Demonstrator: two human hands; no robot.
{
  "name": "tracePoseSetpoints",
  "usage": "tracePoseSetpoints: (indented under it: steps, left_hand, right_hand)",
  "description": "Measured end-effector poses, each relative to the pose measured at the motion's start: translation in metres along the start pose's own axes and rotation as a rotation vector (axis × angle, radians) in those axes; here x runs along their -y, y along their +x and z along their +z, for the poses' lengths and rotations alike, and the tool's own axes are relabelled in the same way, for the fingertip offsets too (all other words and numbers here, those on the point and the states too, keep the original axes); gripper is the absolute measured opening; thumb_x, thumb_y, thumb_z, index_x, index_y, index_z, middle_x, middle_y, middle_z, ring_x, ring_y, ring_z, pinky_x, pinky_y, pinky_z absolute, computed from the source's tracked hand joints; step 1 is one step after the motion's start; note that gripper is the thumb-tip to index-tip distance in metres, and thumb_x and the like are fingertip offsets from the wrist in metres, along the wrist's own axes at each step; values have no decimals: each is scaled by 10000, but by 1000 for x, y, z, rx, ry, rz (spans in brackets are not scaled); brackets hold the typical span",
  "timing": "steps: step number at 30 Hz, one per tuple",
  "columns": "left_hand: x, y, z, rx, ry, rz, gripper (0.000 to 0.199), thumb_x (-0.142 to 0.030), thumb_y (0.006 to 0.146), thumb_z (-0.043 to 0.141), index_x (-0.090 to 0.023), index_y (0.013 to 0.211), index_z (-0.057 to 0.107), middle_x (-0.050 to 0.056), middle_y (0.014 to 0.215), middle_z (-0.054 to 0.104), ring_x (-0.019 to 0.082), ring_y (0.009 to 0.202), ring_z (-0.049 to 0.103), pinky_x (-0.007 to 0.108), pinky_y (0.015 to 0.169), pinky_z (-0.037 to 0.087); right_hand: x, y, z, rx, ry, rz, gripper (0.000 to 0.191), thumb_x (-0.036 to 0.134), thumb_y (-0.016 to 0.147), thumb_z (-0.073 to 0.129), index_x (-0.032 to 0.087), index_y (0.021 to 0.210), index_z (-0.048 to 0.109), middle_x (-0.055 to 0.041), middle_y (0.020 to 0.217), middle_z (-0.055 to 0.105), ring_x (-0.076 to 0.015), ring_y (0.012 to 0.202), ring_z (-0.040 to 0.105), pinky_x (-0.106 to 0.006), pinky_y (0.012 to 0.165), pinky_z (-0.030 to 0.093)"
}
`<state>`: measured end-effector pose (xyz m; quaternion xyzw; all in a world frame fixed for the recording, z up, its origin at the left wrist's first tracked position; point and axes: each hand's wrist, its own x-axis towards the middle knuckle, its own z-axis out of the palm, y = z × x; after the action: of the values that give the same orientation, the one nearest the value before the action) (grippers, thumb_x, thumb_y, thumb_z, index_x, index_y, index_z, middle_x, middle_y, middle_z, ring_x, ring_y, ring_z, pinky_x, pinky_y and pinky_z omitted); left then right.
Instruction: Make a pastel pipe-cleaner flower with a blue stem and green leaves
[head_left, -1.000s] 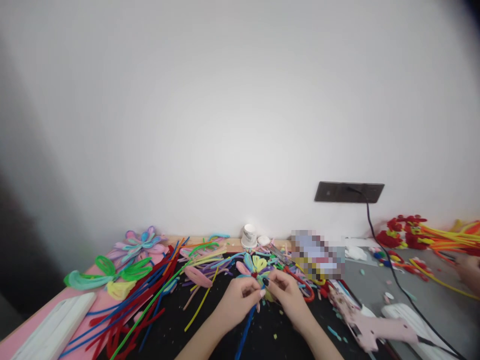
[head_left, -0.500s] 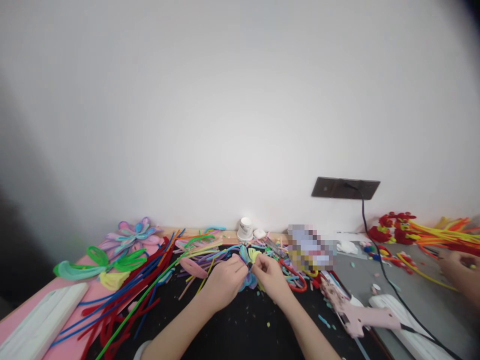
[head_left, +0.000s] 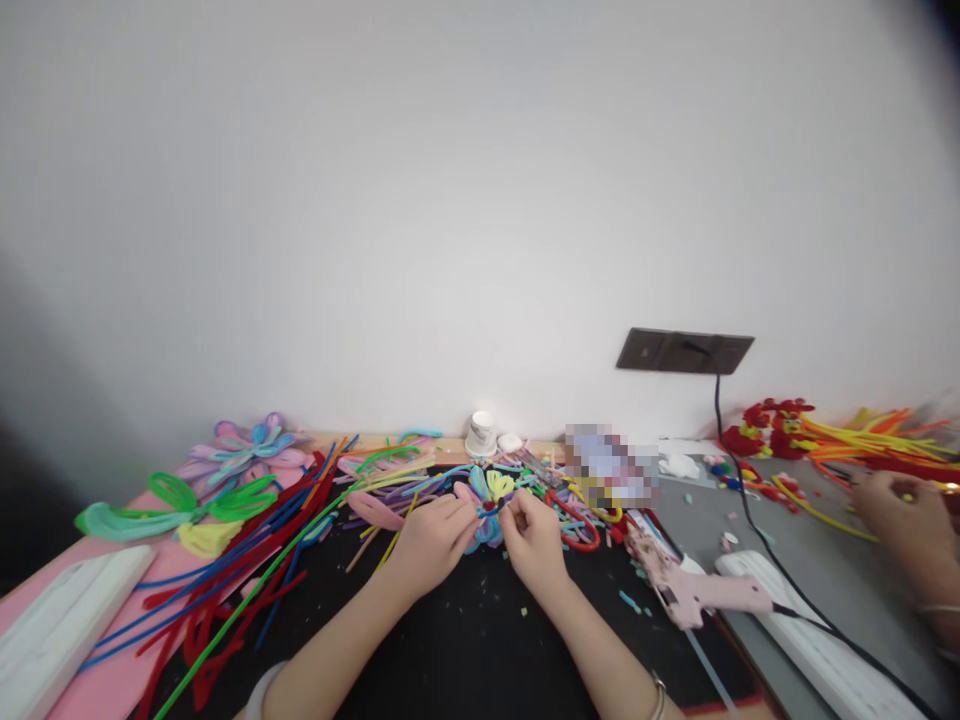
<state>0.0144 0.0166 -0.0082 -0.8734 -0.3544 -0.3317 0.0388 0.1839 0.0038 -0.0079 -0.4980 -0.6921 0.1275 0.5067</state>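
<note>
Between my hands at the middle of the work surface is a small pipe-cleaner flower (head_left: pixel 498 487) with looped petals in yellow, light blue and pink. My left hand (head_left: pixel 436 540) has its fingers pinched together at the flower's left side. At its right side, my right hand (head_left: pixel 535 532) is closed with thumb and index finger together. A small dark red spot shows at the flower's centre, between the fingertips. The fingers cover much of the flower, and its exact grip points are partly hidden. A pink looped petal (head_left: pixel 375 510) lies left of my left hand.
Loose pipe cleaners (head_left: pixel 225 590) spread to the left, near a green looped piece (head_left: pixel 180 510) and a larger flower (head_left: pixel 251 450). A paper cup (head_left: pixel 481 432) stands by the wall. A pink glue gun (head_left: pixel 705 595) lies right, with another person's hand (head_left: pixel 904 525) beyond.
The view has tipped down slightly, so everything sits higher and a little left. My hands have moved slightly apart at the flower, showing more of its centre.
</note>
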Motion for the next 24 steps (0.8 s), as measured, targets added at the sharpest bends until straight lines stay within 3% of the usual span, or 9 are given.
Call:
tracePoseSetpoints:
  steps: [7,18,24]
  left_hand:
    - [14,-2,-3,-26,-136,-170,221,-232,885,426,-184,733,579,35,751,636,158,720,572,263,668,425]
    - [21,3,-7,-161,-475,-608,263,-336,799,514,-178,590,532,-31,540,535,120,520,492,231,532,378]
    - [36,2,1,-330,-797,-764,223,-377,749,571,-156,728,583,6,620,615,154,590,581,294,619,477]
  right_hand:
    - [-4,5,-10,-193,22,103,297,223,800,457,224,572,267,69,516,252,-103,475,274,-246,473,229]
    - [-9,8,-11,-213,88,197,278,215,783,457,214,560,292,68,533,260,-100,510,276,-238,492,227]
    - [-13,9,-14,-244,161,253,267,228,795,469,212,580,312,67,547,272,-105,525,278,-240,497,230]
